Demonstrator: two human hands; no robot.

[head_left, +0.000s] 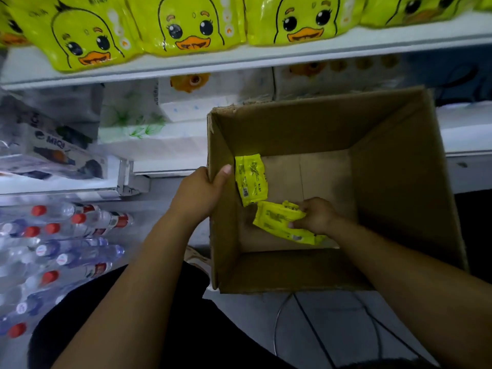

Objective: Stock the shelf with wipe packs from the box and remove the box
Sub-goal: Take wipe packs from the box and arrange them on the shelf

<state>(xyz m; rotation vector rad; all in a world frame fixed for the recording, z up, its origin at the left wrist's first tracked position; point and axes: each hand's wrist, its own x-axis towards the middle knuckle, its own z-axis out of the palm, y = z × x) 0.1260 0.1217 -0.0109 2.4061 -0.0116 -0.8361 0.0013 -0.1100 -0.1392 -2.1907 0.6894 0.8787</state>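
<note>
We see bright yellow plastic wipe packs point(186, 25) printed with black-outlined, orange-billed duck faces on a white shelf point(266, 55). The plain brown cardboard box point(399, 161) holds two yellow packs point(251, 179) with black print.

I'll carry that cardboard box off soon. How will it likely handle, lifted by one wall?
Probably light: the cardboard box holds just the leaning wipe pack and the gripped wipe pack in the right hand. Its thin wall may flex where the left hand grips it. Any pack left loose would likely slide if it tilts.
</note>
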